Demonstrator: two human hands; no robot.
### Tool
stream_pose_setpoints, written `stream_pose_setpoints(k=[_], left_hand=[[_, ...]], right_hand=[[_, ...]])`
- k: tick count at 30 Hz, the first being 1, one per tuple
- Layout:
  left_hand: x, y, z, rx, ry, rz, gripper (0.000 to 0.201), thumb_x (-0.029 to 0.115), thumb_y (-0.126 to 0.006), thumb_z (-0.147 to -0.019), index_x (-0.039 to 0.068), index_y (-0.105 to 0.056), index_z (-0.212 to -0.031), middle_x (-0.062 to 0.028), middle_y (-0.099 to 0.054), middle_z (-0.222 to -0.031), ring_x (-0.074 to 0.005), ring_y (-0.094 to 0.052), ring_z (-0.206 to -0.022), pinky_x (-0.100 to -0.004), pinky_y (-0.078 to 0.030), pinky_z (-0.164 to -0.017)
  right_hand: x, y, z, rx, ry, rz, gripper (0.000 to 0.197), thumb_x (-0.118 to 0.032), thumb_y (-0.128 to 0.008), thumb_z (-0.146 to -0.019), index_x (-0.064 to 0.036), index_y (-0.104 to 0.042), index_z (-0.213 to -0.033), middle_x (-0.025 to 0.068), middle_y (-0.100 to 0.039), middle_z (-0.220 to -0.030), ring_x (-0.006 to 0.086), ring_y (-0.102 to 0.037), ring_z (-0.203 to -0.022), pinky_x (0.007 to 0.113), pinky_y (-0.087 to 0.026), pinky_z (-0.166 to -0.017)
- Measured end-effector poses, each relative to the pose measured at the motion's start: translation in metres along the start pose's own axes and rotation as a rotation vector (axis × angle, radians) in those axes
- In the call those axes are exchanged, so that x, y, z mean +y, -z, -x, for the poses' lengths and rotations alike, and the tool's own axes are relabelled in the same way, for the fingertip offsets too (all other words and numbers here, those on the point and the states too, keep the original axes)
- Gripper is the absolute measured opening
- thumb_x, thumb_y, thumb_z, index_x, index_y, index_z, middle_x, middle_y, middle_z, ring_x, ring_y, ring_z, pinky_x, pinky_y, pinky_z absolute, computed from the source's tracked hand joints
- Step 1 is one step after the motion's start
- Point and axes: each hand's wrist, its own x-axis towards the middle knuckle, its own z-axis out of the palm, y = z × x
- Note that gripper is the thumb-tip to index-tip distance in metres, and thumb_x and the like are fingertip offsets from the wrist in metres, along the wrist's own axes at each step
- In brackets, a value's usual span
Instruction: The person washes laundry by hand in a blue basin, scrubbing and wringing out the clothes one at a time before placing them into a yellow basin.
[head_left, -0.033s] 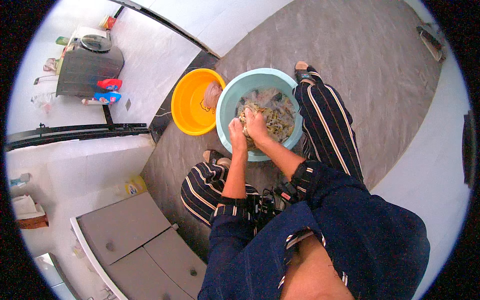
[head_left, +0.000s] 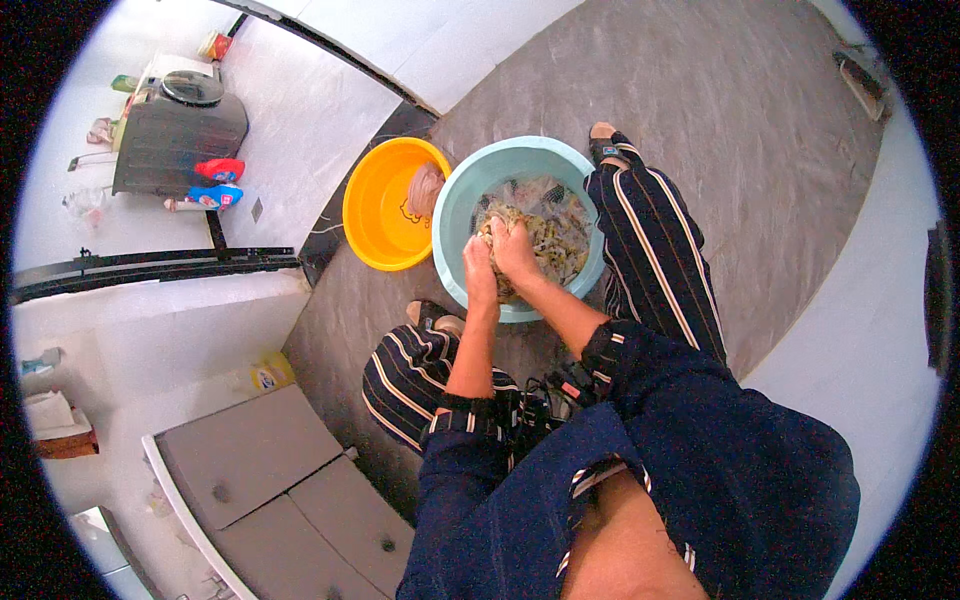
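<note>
A light blue basin [head_left: 450, 215] stands on the grey floor between my knees. It holds a wet patterned cloth [head_left: 558, 240] in soapy water. My left hand [head_left: 478, 270] and my right hand [head_left: 517, 252] are pressed close together over the basin's near side, and both are clenched on a bunched part of the cloth. I am squatting in striped trousers, with one foot on each side of the basin.
An orange basin [head_left: 372, 215] touches the blue one on its left, with a pinkish cloth [head_left: 425, 188] at its edge. A grey appliance [head_left: 180, 140] with red and blue bottles [head_left: 218, 183] stands far left. Grey panels [head_left: 270, 480] lie at lower left.
</note>
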Motion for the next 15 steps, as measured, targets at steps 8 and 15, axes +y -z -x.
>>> stream_pose_setpoints(k=[8, 15], left_hand=[[-0.002, -0.004, 0.023, -0.034, 0.199, -0.067, 0.07, 0.038, -0.067, -0.081, -0.006, -0.041, -0.129, -0.0143, -0.049, -0.125, -0.0199, -0.048, -0.111, -0.0315, -0.038, -0.093], [0.016, -0.017, 0.02, -0.086, 0.126, -0.12, 0.041, 0.025, -0.072, -0.077, -0.003, -0.059, -0.104, -0.005, -0.062, -0.095, -0.0132, -0.056, -0.084, -0.028, -0.045, -0.075]], right_hand=[[0.016, 0.018, -0.016, -0.179, 0.029, 0.444, 0.048, -0.043, -0.052, -0.085, -0.0005, -0.054, -0.107, 0.0251, -0.063, -0.091, 0.042, -0.06, -0.086, 0.047, -0.046, -0.076], [0.07, 0.002, -0.042, -0.109, -0.075, -0.078, 0.04, -0.039, -0.06, -0.083, -0.0003, -0.062, -0.092, 0.0115, -0.066, -0.082, 0.0207, -0.063, -0.072, 0.033, -0.05, -0.067]])
